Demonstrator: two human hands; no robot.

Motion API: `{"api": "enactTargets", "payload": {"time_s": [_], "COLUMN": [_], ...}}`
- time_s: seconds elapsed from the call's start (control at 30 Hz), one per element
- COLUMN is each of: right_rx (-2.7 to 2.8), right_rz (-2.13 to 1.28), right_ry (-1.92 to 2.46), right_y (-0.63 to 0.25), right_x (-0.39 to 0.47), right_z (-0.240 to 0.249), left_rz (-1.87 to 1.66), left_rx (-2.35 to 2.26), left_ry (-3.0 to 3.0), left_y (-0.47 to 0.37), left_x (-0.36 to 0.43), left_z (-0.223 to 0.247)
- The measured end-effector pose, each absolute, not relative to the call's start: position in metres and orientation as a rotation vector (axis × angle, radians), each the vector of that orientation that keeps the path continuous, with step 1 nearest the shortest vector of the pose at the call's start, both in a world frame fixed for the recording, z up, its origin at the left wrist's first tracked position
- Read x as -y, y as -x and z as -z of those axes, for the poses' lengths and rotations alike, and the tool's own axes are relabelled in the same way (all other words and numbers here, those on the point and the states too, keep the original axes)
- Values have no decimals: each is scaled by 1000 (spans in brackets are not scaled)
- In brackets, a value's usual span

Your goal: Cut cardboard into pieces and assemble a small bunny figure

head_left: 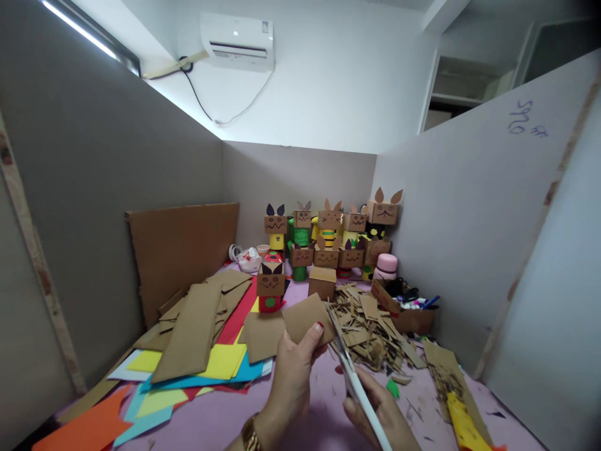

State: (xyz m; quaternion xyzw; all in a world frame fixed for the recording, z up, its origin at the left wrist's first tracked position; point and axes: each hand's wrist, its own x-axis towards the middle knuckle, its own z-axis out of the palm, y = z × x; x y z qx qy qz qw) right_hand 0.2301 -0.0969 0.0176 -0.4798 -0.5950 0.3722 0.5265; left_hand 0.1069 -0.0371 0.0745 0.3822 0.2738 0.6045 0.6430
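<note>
My left hand (297,369) pinches a square piece of cardboard (307,316) between thumb and fingers, holding it up above the table. In my right hand (378,407) is a pair of scissors (346,360) with a long, pale handle. The blades point up and away, at the right edge of the held piece. Part of the scissors' grip is hidden by my fingers. Another cardboard square (263,337) lies just left of the held piece. A plain cardboard box (322,284) stands beyond it.
Cardboard scraps (370,329) pile up on the right, by a box of pens (413,313). Cardboard sheets (192,332) and coloured paper (225,361) cover the left. Several cardboard animal figures (271,285) stand at the back, near a pink jar (385,266). Grey partitions (300,172) enclose the table.
</note>
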Motion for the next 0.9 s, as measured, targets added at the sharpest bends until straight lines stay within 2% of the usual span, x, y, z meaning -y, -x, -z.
{"api": "enactTargets", "payload": {"time_s": [0.37, 0.9], "right_rx": [1360, 1276], "right_rz": [-795, -898], "right_ry": [1173, 1157], "right_y": [-228, -228], "right_x": [94, 93], "right_z": [-11, -10], "left_rz": [-1377, -1278], "left_rx": [-609, -646], "left_ry": [-873, -956], "left_y": [-107, -110], "left_x": [36, 46], "left_z": [-73, -76]}}
